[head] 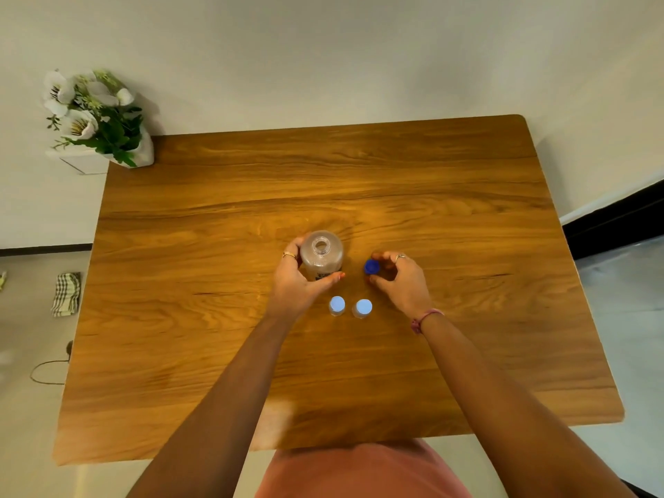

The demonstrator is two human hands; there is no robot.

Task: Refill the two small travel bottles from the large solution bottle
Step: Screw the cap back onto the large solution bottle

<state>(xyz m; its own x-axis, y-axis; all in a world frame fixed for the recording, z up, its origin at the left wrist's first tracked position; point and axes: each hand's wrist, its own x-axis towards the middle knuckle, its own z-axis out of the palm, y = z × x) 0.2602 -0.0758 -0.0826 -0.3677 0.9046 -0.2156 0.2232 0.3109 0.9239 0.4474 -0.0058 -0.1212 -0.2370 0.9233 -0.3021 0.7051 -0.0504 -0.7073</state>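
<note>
Fingers (293,253) of my left hand (296,282) wrap the big bottle (321,254), uncapped; right hand (402,282) pinches the blue cap (372,267) just beside it. Below both thumbs I see two capped small bottles (337,305). Flowers (93,116) sit far off on the table (251,354).

Lg bottle (321,255) label part-hidden; fill lvl unclear.

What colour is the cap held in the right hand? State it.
Dark blue cap, pinched in the right hand; head view.
</note>
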